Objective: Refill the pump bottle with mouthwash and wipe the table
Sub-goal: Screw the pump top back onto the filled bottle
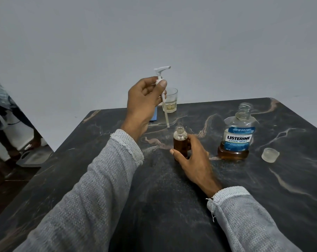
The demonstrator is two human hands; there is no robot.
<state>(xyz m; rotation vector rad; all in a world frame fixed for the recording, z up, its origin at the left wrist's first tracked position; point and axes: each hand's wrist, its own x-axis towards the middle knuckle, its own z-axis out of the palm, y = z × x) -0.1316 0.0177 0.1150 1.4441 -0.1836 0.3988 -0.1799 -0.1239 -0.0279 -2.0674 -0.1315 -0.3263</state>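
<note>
The left hand (pixel 143 100) is raised above the far part of the dark marbled table (pixel 172 206), its fingers and thumb pinching the collar of the white pump head (pixel 162 88); the pump's long axis runs nearly upright, tilted slightly, with the nozzle at the top pointing right and the dip tube (pixel 166 117) slanting down and a little right, its lower tip in the air just above and left of the bottle's mouth. The small pump bottle (pixel 180 142) stands upright on the table near its middle, neck open and facing up, filled with amber liquid to about the shoulder; the right hand (pixel 194 157) curls round its lower body, thumb on the near-left side, fingers behind. To the right, apart from that hand, the Listerine bottle (pixel 236 139) stands upright and uncapped, amber liquid low in its base; its clear cap (pixel 270 155) lies on the table further right. Behind the left hand a drinking glass (pixel 170 100) with a little pale liquid stands near the far edge, a blue object (pixel 154 115) partly hidden beside it. Both arms wear grey knit sleeves (pixel 92 197).
</note>
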